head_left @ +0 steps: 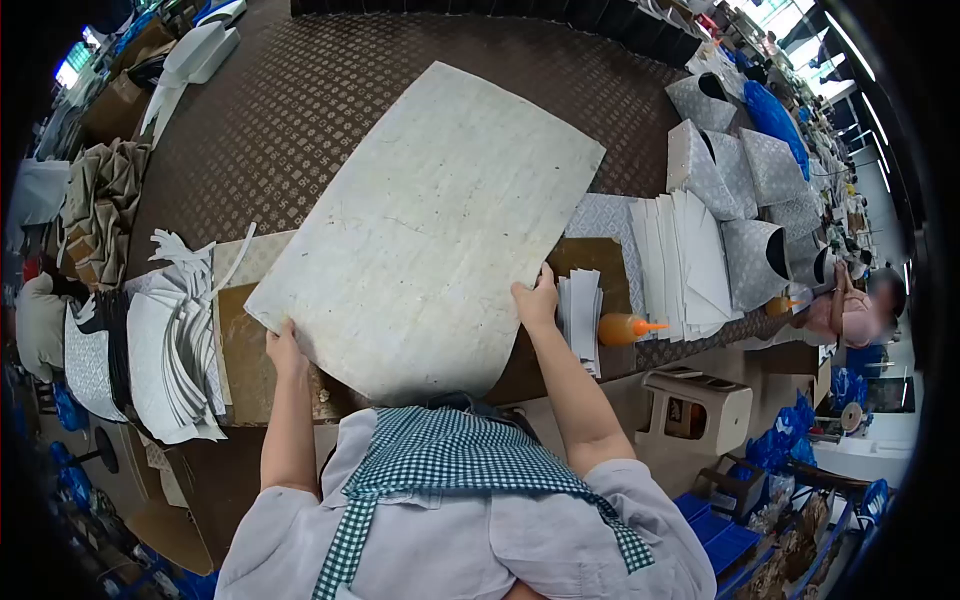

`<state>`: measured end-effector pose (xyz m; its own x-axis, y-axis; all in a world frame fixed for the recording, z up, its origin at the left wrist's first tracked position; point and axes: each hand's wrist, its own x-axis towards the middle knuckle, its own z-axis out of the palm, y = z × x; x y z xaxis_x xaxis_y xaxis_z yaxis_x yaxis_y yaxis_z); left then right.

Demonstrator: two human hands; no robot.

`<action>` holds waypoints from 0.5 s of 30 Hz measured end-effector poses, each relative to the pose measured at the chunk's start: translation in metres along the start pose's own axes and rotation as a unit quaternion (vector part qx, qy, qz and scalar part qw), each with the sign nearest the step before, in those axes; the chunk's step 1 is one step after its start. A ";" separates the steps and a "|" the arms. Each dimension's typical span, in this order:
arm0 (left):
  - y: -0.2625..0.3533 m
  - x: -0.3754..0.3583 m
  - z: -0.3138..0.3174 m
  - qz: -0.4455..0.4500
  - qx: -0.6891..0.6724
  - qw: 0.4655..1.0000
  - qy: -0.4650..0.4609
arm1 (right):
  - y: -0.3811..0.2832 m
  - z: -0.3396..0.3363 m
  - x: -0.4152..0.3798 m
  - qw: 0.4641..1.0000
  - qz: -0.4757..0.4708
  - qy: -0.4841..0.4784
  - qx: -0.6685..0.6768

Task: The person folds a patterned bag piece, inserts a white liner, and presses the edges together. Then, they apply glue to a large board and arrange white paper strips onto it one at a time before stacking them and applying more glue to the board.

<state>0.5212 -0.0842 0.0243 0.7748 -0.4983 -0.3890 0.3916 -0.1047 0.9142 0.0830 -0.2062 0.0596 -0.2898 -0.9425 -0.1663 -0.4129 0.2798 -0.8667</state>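
Note:
A large off-white board point(430, 230), speckled and slightly bowed at its near edge, is held up in front of my chest above the table. My left hand point(287, 350) grips its near left edge, with the fingers hidden underneath. On the right edge, my right hand point(537, 298) is closed with the thumb on top. Below the board lies a brown work board point(245, 350). Just right of my right hand are a stack of narrow white strips point(582, 315) and an orange-tipped glue bottle point(625, 329) lying on its side.
Curved white sheets point(172, 350) are piled at the left, near folded brown cloth point(100, 205). White sheets point(685, 265) and several grey patterned pieces point(755, 262) stand at the right. Brown patterned material point(300, 90) covers the far table. Another person point(855, 318) is at far right, beyond a beige stool point(695, 410).

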 end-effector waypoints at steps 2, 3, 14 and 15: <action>0.003 0.007 0.006 0.007 0.011 1.000 -0.007 | -0.007 0.005 0.005 0.996 -0.022 0.010 -0.091; 0.001 0.016 0.010 0.026 0.020 0.999 -0.015 | -0.014 0.007 0.003 0.988 -0.036 0.020 -0.147; 0.044 -0.038 0.023 0.426 0.513 0.745 0.014 | -0.005 0.061 -0.109 0.819 -0.337 -0.223 -0.409; 0.047 -0.048 0.027 0.450 0.529 0.719 -0.038 | -0.003 0.061 -0.107 0.814 -0.352 -0.208 -0.412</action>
<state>0.4887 -0.0887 0.0893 0.4322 -0.8153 0.3852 -0.8788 -0.2851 0.3826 0.1676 -0.1172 0.0516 0.5169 -0.8541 -0.0584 -0.8388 -0.4916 -0.2339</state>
